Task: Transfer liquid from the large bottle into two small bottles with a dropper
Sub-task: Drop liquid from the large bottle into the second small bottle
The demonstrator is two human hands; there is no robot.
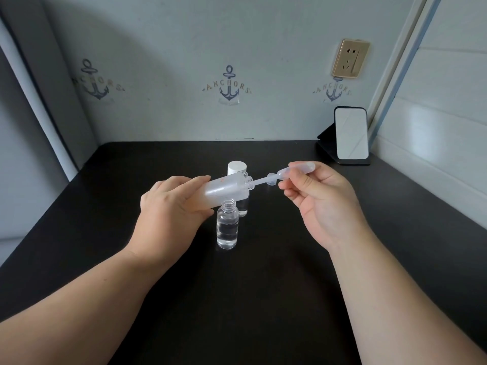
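My left hand (171,206) grips the large frosted bottle (224,189), tilted almost flat with its open mouth pointing right. My right hand (316,198) pinches the bulb of a clear plastic dropper (284,173), whose thin tip reaches into the bottle's mouth. Below the big bottle a small clear bottle (227,227) stands upright and uncapped on the black table (237,299), with clear liquid inside. A second small bottle (243,208) stands just behind it, mostly hidden by the large bottle.
A white cap (237,168) stands behind the bottles, and a small clear cap (271,182) lies under the dropper. A small mirror on a black stand (350,135) sits at the back right corner. Walls close off the table's back and right sides.
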